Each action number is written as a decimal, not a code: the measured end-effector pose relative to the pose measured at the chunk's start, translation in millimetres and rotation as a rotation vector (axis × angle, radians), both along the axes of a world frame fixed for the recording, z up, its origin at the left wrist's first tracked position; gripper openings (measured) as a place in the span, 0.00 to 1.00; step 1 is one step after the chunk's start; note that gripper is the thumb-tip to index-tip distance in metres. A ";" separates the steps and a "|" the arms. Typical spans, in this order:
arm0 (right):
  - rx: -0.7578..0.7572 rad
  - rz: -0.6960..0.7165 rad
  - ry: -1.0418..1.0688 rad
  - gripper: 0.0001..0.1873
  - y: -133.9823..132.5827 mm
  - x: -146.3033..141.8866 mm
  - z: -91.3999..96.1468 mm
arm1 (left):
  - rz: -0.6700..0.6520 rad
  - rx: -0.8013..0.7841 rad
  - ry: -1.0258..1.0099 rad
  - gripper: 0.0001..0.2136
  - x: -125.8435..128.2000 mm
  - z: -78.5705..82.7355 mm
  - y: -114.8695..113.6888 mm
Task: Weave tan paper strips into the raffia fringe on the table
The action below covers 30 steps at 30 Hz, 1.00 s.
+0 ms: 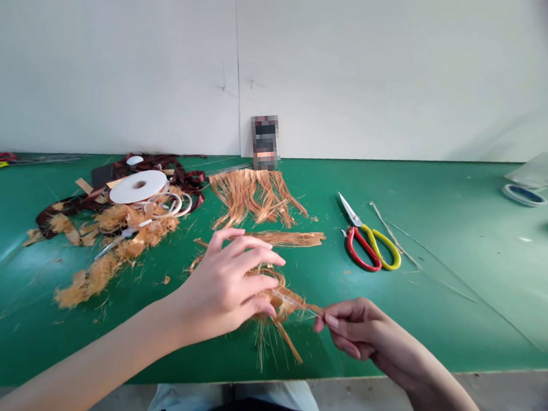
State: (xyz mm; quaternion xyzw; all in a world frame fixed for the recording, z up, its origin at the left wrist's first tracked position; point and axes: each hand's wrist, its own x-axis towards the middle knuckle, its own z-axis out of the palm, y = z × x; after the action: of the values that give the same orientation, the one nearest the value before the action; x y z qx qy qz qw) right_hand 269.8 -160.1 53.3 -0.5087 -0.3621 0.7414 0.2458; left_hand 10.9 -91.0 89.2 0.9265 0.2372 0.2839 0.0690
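Hands over a green bench top (455, 318): left hand (226, 287) half-curled, fingers above a looped bundle of orange fibre (271, 306), grip unconfirmed; right hand (358, 331) pinched closed on a thin pale strand (300, 305). Fibre fringe (255, 197) lies just beyond, red-and-yellow scissors (372, 249) to the right. Risk: uneven tension on the strand could loosen the bundle and shed fibres.

Scissors (354, 231): shiny steel blades w/ glossy plastic handles; fibre fringe (255, 197) rough, matt.
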 end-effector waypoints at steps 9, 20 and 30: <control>-0.008 -0.049 0.035 0.18 1.1 -4.6 4.6 | 0.106 0.120 -0.073 0.11 5.3 6.9 -13.3; -0.047 -0.189 0.241 0.14 5.1 -6.5 2.6 | 0.517 -0.502 -0.309 0.10 19.8 -20.4 -38.5; -0.002 -0.242 0.193 0.16 5.8 -23.4 0.9 | 0.716 -0.337 -0.275 0.09 32.1 -48.4 -36.7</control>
State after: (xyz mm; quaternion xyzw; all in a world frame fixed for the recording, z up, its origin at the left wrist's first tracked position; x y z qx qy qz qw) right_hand 246.4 -154.3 54.2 -0.4753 -0.2719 0.7522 0.3665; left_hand 42.9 -127.6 40.8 0.7148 0.5759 0.3682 0.1478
